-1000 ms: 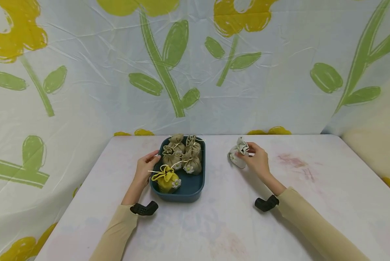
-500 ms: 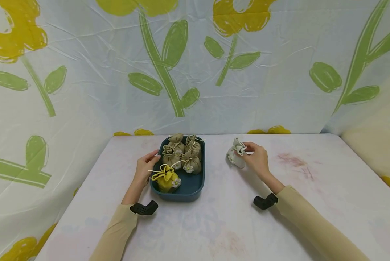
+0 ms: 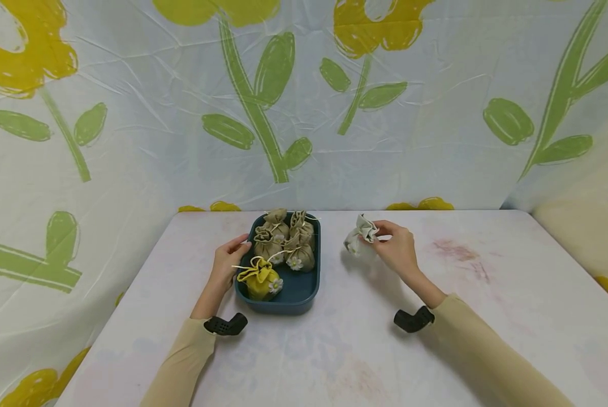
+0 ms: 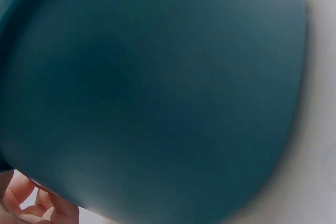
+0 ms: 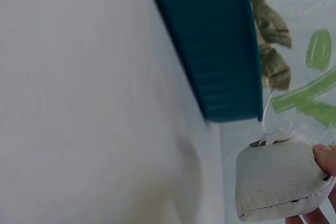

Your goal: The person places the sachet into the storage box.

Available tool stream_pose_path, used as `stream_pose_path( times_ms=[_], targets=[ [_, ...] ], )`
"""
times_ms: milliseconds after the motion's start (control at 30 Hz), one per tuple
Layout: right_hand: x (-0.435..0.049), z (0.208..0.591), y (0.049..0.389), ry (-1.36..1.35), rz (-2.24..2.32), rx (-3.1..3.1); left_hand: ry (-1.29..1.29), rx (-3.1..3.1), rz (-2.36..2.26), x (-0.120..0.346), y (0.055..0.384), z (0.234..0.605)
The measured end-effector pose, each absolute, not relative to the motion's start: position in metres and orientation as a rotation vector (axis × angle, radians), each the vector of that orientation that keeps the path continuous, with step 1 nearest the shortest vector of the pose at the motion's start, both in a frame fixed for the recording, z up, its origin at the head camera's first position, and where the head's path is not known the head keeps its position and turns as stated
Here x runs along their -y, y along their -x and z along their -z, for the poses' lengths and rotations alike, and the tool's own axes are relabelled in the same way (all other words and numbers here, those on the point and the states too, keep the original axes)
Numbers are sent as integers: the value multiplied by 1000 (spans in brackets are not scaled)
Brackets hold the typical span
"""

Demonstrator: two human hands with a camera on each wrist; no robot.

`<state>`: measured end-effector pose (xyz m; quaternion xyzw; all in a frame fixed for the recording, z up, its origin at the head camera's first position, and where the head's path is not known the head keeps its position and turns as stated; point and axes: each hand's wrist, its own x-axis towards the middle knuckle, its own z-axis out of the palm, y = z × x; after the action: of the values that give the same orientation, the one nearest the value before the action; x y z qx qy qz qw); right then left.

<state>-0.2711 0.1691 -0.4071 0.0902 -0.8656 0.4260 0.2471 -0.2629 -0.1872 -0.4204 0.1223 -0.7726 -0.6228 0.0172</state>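
Note:
My right hand [image 3: 396, 246] pinches a pale grey cloth pouch [image 3: 356, 238] by its gathered neck and holds it above the table, right of the blue container. In the right wrist view, the underside of the pale pouch [image 5: 278, 179] shows, with thumb and fingertips at its edge. My left hand [image 3: 225, 265] holds the left side of the blue container [image 3: 283, 308] near the rim. Bent fingers [image 4: 58, 208] touch the container's outer wall in the left wrist view. Inside stand several tan drawstring pouches [image 3: 300, 254] and, at the front left, a yellow pouch [image 3: 257, 285] with a white flower.
The container stands on a white cloth-covered table [image 3: 329, 362] with faint coloured stains. Its front right corner shows bare blue floor [image 3: 300, 289]. A flower-printed curtain [image 3: 426, 124] hangs behind the table. Each wrist wears a black camera [image 3: 413, 319].
My right hand has moved left toward the container, lifting the pale pouch off the table. My left hand and the container have stayed in place.

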Motion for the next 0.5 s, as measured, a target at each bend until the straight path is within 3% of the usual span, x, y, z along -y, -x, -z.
stream_pose_path(
  times_ms=[500],
  targets=[
    [-130,375,240,-401,-1297,2298,-394,2402,1946,189,266,424]
  ],
)
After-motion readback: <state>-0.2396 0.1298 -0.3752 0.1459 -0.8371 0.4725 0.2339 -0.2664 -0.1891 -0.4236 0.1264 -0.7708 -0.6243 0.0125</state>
